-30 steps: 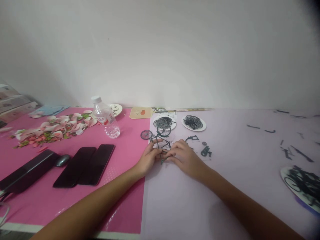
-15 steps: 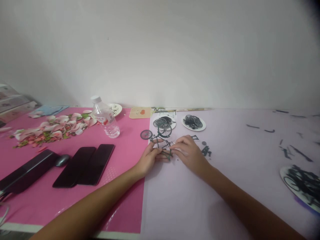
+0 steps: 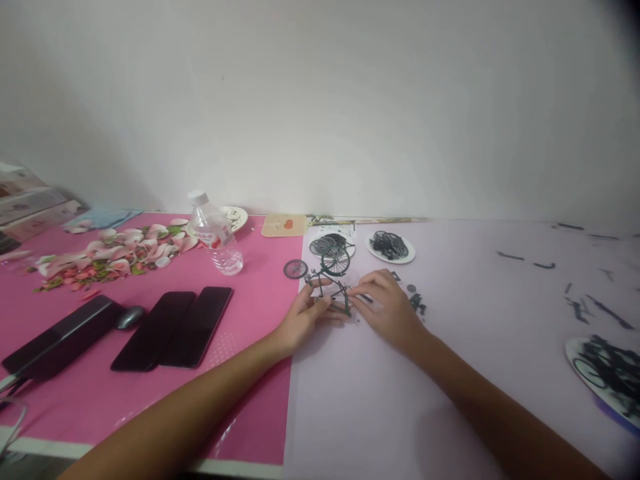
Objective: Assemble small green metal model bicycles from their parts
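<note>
A dark green model bicycle (image 3: 334,288) is held by its frame in my left hand (image 3: 306,320), with the fingers behind it and the thumb in front. One spoked wheel (image 3: 335,262) is on the bicycle, pointing away from me. My right hand (image 3: 387,307) is pinched at the frame's right side, fingertips against it. Between those fingers a thin dark piece (image 3: 367,298) shows; its exact kind is too small to tell. A loose spoked wheel (image 3: 295,269) lies left of the bicycle. Small dark parts (image 3: 417,304) rest just right of my right hand.
White plates of black parts stand behind (image 3: 400,259) and at far right (image 3: 571,347), near scattered pieces (image 3: 607,310). On the pink left side are a plastic bottle (image 3: 216,233), two phones (image 3: 195,327), a black case (image 3: 60,337) and artificial petals (image 3: 120,250).
The whole view has shifted slightly. The thin dark piece now shows between my right fingers, where it was not visible before. My left hand keeps its hold on the bicycle.
</note>
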